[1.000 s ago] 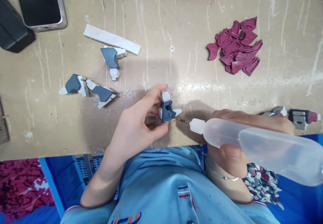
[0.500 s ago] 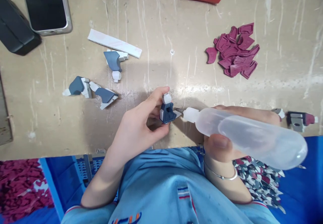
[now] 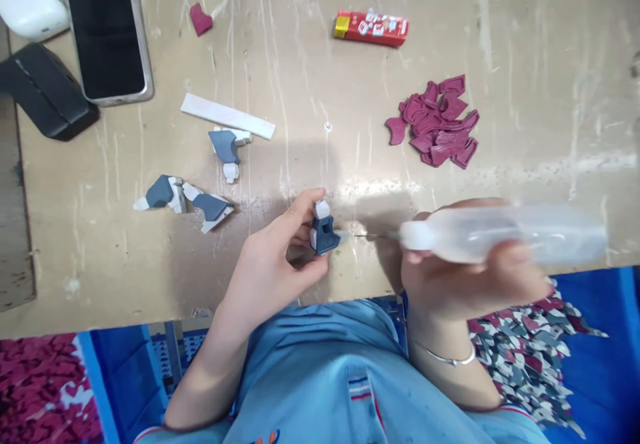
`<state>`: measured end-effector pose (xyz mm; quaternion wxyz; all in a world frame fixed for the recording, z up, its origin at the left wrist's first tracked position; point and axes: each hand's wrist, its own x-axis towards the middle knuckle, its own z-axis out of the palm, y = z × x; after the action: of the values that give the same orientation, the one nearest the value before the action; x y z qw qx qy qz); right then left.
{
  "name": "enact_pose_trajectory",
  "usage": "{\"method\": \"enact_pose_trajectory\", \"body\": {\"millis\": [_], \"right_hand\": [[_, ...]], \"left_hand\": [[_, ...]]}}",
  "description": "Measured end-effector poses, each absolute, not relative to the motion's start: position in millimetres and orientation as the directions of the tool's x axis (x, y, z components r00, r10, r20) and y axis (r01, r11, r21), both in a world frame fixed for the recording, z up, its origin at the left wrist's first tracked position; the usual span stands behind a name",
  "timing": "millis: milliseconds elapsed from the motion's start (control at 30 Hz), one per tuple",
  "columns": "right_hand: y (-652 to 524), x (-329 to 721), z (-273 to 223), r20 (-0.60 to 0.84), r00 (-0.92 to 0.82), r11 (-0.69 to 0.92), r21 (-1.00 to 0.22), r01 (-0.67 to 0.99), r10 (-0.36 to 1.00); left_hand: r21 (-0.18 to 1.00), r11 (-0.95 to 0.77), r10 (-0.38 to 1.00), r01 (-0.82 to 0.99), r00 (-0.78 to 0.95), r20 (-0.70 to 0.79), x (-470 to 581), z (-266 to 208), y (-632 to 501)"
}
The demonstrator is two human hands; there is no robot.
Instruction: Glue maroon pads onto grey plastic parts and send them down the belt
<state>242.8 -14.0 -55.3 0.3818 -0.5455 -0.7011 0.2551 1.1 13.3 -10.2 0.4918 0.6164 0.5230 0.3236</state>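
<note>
Between the thumb and fingers of my left hand (image 3: 273, 261) is a small dark blue and white plastic part (image 3: 325, 231), its hollow side facing up. My right hand (image 3: 475, 284) grips a translucent squeeze bottle (image 3: 465, 234) with a white cap and a thin needle tip. The bottle lies nearly level, its needle pointing left at the part but apart from it. Motion blurs the bottle and right fingers. Left of my left hand rest several blue-grey and white parts (image 3: 213, 205), one of them beside a white strip (image 3: 227, 116).
A pile of maroon pieces (image 3: 440, 124) lies at the right of the table, below a red packet (image 3: 373, 29). At the far left are a phone (image 3: 107, 37), a black case (image 3: 50, 94) and a white case (image 3: 33, 7). Blue bins (image 3: 125, 377) of pieces stand below the table edge.
The bottle has drawn back to the right, its needle leaving the part, and now lies more level. My left hand keeps hold of the part. The view has shifted.
</note>
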Motion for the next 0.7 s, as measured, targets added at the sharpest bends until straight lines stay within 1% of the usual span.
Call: {"method": "enact_pose_trajectory", "body": {"millis": [67,233,367,433,500,567,600,633,700], "right_hand": [[1,240,-49,0.277,-0.081,0.273,-0.779,0.564,0.958],[29,244,-22,0.291,-0.083,0.289,-0.793,0.536,0.953],[32,249,-14,0.327,-0.062,0.311,-0.797,0.518,0.943],[34,251,-14,0.357,-0.042,0.322,-0.781,0.535,0.933],[40,252,-15,0.39,-0.018,0.326,-0.742,0.586,0.921],[54,252,-13,0.414,-0.045,0.331,-0.651,0.683,0.909],[64,252,-11,0.411,-0.098,0.338,-0.567,0.751,0.906],[73,251,-9,0.387,-0.17,0.35,-0.461,0.816,0.906],[92,249,-3,0.27,-0.317,0.38,-0.227,0.897,0.909]], "left_hand": [[0.951,0.031,0.966,0.308,0.234,-0.107,1,-11,13],[0.95,0.065,0.966,0.304,0.219,-0.136,1,-12,12],[0.945,0.086,0.963,0.315,0.216,-0.16,3,-9,14],[0.943,0.094,0.961,0.32,0.22,-0.17,3,-9,15],[0.939,0.103,0.958,0.329,0.222,-0.183,3,-9,16],[0.937,0.105,0.957,0.333,0.222,-0.186,3,-10,16],[0.938,0.105,0.957,0.331,0.225,-0.186,2,-10,16],[0.939,0.106,0.956,0.327,0.228,-0.187,2,-11,16],[0.941,0.112,0.954,0.321,0.23,-0.193,1,-13,15]]}}
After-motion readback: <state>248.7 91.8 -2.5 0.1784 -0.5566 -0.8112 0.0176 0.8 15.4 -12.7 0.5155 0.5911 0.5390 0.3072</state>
